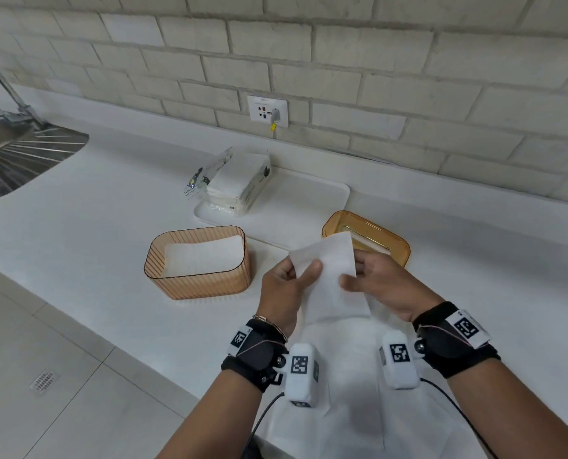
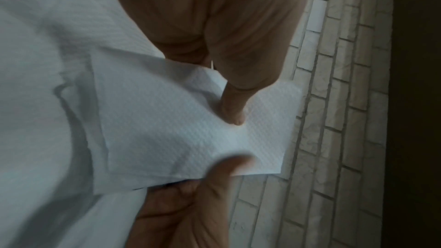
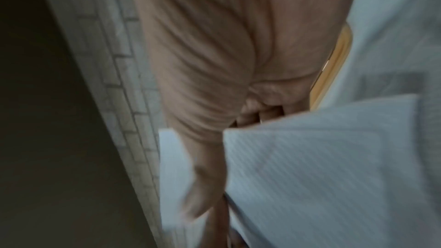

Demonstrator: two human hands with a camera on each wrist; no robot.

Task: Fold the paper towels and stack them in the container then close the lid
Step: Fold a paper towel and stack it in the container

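Note:
A white paper towel (image 1: pixel 329 276) is held up above the counter between both hands. My left hand (image 1: pixel 289 283) pinches its left edge, thumb on top, and the towel (image 2: pixel 190 129) shows embossed in the left wrist view. My right hand (image 1: pixel 375 286) pinches the right edge, thumb on the front; the towel (image 3: pixel 322 167) is blurred there. The ribbed amber container (image 1: pixel 199 263) stands to the left with folded white towels (image 1: pixel 203 256) inside. Its amber lid (image 1: pixel 375 240) lies behind my right hand, partly hidden by the towel.
An open pack of paper towels (image 1: pixel 236 180) lies on a white tray (image 1: pixel 309 207) by the brick wall. A steel sink (image 1: pixel 17 150) is at the far left. A wall socket (image 1: pixel 268 111) sits above. More white sheet (image 1: pixel 348 376) lies on the counter under my wrists.

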